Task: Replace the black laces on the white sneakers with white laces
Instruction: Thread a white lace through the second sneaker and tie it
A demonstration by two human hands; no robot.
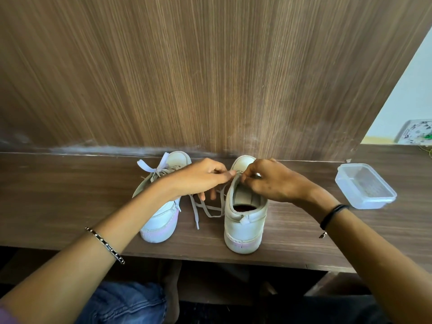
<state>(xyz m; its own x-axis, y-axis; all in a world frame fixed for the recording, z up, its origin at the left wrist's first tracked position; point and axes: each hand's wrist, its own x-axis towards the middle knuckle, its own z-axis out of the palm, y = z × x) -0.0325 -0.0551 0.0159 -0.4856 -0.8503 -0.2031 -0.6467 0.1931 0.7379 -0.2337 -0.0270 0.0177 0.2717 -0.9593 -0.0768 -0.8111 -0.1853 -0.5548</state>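
Two white sneakers stand on the brown wooden table (pixel 70 195), heels toward me. The left sneaker (pixel 161 218) carries a white lace tied in a bow (pixel 152 166) near its toe. The right sneaker (pixel 244 220) has a white lace (pixel 205 206) whose loose ends trail onto the table between the shoes. My left hand (pixel 198 178) reaches across and pinches the lace at the right sneaker's eyelets. My right hand (pixel 271 181) pinches the lace over the same shoe's tongue. Both hands hide the front eyelets. No black lace is in view.
An empty clear plastic container (pixel 364 185) sits on the table to the right. A wood-grain panel (pixel 210 78) rises directly behind the shoes. A patterned object (pixel 416 132) lies at the far right by the white wall. My knees in jeans (pixel 121 305) are below the table edge.
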